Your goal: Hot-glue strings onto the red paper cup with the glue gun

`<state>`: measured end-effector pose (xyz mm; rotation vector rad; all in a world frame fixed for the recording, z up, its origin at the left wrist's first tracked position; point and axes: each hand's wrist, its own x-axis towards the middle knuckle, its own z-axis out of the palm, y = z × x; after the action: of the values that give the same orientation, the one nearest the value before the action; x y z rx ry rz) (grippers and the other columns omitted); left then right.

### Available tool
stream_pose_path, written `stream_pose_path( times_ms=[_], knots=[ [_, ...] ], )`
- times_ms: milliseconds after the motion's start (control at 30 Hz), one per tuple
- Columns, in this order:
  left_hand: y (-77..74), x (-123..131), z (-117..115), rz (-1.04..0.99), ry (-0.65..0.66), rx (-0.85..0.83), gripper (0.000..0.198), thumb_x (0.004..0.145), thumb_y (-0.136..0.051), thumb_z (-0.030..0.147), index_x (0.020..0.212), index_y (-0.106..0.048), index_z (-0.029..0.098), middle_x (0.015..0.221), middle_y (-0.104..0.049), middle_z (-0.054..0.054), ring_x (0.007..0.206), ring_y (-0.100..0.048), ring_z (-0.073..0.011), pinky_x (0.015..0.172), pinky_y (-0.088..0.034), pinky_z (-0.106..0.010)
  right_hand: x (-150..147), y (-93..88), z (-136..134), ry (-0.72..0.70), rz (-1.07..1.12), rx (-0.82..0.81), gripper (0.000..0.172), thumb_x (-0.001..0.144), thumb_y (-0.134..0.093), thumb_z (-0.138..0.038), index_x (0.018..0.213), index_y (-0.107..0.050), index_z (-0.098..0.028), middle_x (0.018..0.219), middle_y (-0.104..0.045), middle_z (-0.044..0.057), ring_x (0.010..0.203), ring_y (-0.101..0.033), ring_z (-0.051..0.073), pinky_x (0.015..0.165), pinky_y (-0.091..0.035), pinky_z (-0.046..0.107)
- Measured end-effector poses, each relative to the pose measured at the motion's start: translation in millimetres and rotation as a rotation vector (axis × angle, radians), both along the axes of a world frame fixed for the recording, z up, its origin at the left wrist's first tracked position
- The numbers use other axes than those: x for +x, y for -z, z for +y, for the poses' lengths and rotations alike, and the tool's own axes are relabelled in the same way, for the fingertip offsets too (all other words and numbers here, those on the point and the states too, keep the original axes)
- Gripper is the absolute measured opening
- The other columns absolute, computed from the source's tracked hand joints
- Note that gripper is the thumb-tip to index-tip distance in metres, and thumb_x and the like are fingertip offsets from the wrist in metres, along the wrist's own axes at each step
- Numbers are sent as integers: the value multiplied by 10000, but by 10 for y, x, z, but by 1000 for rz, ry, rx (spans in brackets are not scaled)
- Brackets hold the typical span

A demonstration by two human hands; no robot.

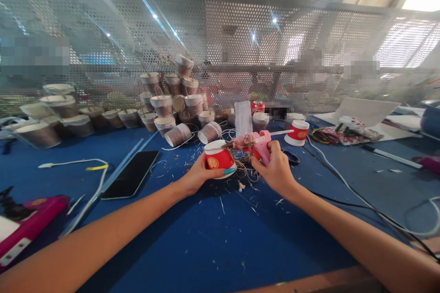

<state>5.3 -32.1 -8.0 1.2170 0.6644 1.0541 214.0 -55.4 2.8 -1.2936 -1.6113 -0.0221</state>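
Note:
My left hand (195,175) is wrapped round a red and white paper cup (217,156) with a gold emblem, its thumb across the front. In my right hand (277,168) is a pink glue gun (261,145), gripped by its handle. A clear glue stick (282,132) pokes out of the gun's back end. The gun's nozzle is at the cup's upper right rim; whether it touches cannot be made out. Behind the gun, to the right, stands a second red and white paper cup (297,133). Loose string (245,171) lies tangled under the gun.
Several string-wrapped cups (161,105) are stacked at the back, with more at the left (43,133). A black phone (132,175) lies left of my hands. Clear glue sticks (243,119) stand near a red can (257,108). Cables (340,176) cross the right side.

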Motion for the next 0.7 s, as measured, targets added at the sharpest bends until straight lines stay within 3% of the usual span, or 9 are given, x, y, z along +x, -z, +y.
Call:
stream_pose_path(
  times_ms=[467,700],
  knots=[
    [-15,7,2,-12,12,16,655,454,-804,80,1053,-556,164,955,-680,-49,857,-634,-195,825,-474,-349,-13,-11,-15,1,12,-33,313,680,-547,-345,749,-263,-234,562,-390,-68,431,-312,74,420,-239,229],
    [-39,5,-1,-7,44,55,597,508,-787,91,1062,-578,173,941,-693,-53,849,-642,-199,807,-486,-337,-27,-15,-18,0,13,-39,305,680,-534,-339,741,-252,-237,550,-378,-70,427,-314,78,422,-240,231]
  ],
)
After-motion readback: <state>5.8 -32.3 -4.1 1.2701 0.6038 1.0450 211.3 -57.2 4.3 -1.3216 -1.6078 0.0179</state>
